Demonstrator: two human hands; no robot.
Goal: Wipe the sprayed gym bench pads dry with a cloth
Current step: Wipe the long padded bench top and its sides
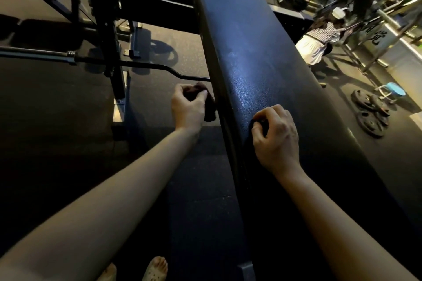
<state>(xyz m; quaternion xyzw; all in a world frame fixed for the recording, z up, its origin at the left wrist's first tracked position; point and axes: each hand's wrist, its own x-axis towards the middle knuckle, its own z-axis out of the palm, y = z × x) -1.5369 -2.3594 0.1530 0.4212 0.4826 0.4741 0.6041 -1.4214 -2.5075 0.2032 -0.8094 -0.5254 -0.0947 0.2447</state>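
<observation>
Person stands at the near end of the long black bench pad (262,64), both arms out, hands apart. Left hand (188,107) is bunched tight round a dark cloth (209,107), which sits against the pad's left side edge with a flap hanging below the fingers. Right hand (277,137) rests on top of the pad, fingers curled under. There's a dark patch beneath them, maybe a second bit of cloth or just shadow, cannot tell, so the grip there is unclear. Step in hand looks like drying the side wall of the pad. Pad top shows a dull sheen and faint smears further up, mid-length, so I'd judge most of the top not yet dry, though wet versus glare is hard to call in this light. To do it well: open the cloth out of its ball so more of it meets the vinyl, press it to the edge, run long overlapping strokes along the length away from the body, then come over onto the top. Right hand is well placed to brace, but best kept off parts already wiped. Watch the bent bar (159,68) just left of the pad near the cloth hand; knuckles could catch it on a long stroke. Rack frame (107,29) beyond it, weight plates (370,112) on the floor to the right, another person (319,41) crouched well off in the background; none in the way.
</observation>
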